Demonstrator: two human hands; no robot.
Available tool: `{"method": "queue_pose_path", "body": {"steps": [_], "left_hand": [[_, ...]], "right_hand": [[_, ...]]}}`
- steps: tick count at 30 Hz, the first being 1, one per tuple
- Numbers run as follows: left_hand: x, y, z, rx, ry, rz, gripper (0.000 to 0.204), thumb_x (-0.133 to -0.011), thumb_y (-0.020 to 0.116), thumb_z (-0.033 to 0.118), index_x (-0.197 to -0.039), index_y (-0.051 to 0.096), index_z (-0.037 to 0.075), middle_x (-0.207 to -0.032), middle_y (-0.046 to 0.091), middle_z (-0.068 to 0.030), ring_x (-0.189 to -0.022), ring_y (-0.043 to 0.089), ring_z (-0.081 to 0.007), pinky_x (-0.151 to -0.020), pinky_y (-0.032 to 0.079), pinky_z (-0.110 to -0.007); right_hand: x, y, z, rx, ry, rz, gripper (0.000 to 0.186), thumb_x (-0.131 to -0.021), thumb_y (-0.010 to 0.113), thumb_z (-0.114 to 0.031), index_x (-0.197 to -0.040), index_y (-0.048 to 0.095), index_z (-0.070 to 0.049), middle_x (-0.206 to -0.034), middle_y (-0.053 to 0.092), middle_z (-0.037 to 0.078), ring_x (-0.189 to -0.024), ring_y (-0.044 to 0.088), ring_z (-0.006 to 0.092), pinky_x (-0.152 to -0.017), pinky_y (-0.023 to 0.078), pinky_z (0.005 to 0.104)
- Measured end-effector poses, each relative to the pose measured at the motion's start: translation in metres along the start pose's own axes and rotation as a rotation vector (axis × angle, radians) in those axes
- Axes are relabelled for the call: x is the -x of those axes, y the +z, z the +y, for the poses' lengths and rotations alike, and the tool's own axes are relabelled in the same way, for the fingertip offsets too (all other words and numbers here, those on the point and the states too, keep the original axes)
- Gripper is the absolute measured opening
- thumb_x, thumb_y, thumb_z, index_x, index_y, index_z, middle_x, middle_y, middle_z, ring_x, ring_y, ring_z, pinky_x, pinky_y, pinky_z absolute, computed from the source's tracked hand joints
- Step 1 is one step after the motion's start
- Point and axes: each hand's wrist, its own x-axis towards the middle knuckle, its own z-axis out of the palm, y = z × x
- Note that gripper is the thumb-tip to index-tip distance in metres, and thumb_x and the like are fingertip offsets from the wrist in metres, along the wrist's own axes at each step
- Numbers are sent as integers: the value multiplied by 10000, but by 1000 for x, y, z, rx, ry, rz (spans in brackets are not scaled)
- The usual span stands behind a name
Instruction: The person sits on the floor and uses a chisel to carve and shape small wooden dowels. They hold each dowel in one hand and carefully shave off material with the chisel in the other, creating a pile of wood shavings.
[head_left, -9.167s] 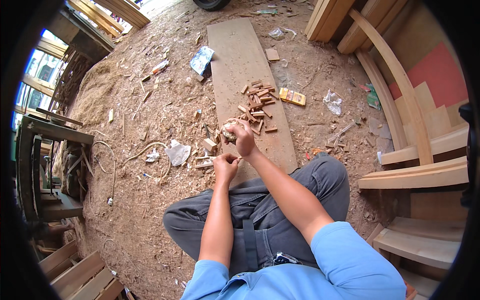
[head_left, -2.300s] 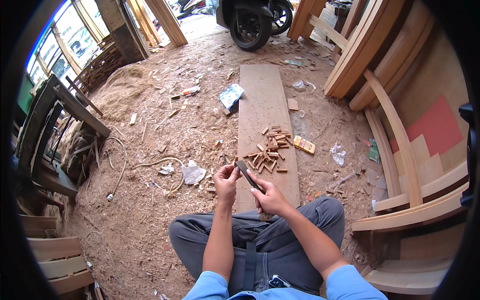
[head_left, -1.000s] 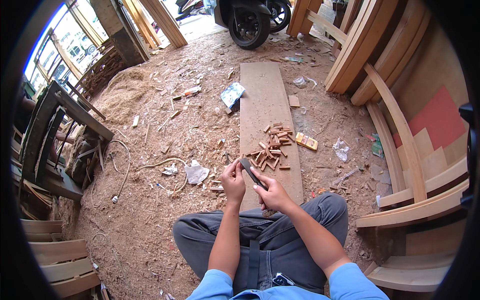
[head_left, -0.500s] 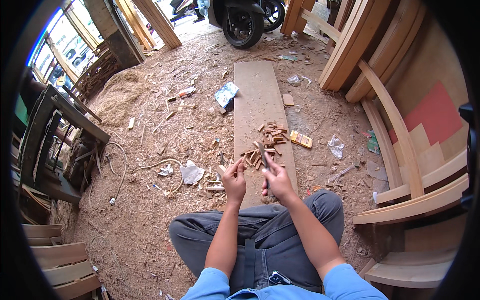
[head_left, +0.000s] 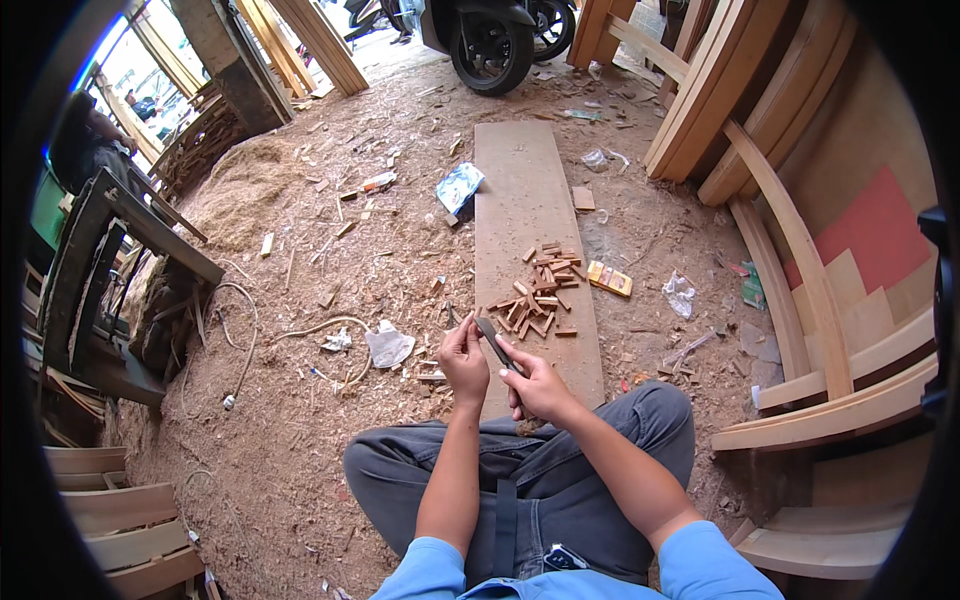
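My left hand (head_left: 464, 368) is raised over the near end of a long wooden board (head_left: 515, 190), its fingertips pinched together; what they hold is too small to make out. In my right hand (head_left: 540, 386) is a dark, flat-bladed tool (head_left: 494, 342), apparently a knife or chisel. Its blade slants up and left, with the tip close beside my left fingertips. Just beyond both hands, a loose heap of small reddish-brown wood blocks (head_left: 545, 290) lies on the board.
Wood shavings and scraps cover the ground. A yellow packet (head_left: 610, 279) lies right of the board, a blue-white packet (head_left: 460, 188) left of it. Timber frames (head_left: 790, 250) lean at right; a dark wooden frame (head_left: 95, 290) stands left. A motorbike wheel (head_left: 491, 50) is at the far end.
My right hand has come down slightly, and the tool has swung from near upright to leaning left, its tip now at my left fingertips. My left hand has barely moved.
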Motion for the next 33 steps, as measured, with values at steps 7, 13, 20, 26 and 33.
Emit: {"method": "queue_pose_path", "body": {"steps": [7, 13, 20, 26, 33], "left_hand": [[11, 4, 10, -81, 95, -67, 211, -913, 618, 15, -1092, 730, 22, -856, 700, -134, -747, 650, -241, -687, 508, -356], [23, 15, 25, -32, 80, -115, 203, -920, 626, 35, -1097, 721, 6, -855, 694, -141, -759, 658, -228, -705, 502, -342], [10, 2, 13, -11, -57, -1, 222, -942, 605, 47, -1131, 703, -14, -880, 701, -132, -773, 664, -197, -708, 515, -319], [6, 4, 11, -92, 4, 17, 212, -934, 613, 40, -1116, 708, -15, -879, 701, -137, -771, 672, -213, -702, 521, -317], [4, 5, 2, -97, 80, 2, 204, -902, 628, 18, -1080, 724, -8, -858, 696, -140, -753, 661, -245, -676, 508, -356]], "right_hand": [[-17, -8, -11, -42, -99, 218, 580, -999, 489, -96, -1544, 302, -166, -657, 508, 0, -519, 531, 85, -440, 517, 269], [-13, -45, -31, -172, -168, 362, 582, -999, 498, -95, -1542, 306, -171, -648, 518, 16, -516, 535, 103, -440, 515, 278], [-7, -6, 0, -94, -50, 65, 604, -996, 521, -98, -1548, 296, -200, -655, 528, 20, -509, 546, 109, -445, 514, 285], [-2, -3, -3, -49, 10, 41, 596, -1000, 522, -115, -1547, 299, -198, -614, 526, 18, -474, 533, 105, -439, 501, 278], [-8, -3, 3, -9, 17, 66, 585, -1006, 514, -122, -1546, 302, -200, -638, 543, 26, -489, 544, 104, -440, 503, 279]]}}
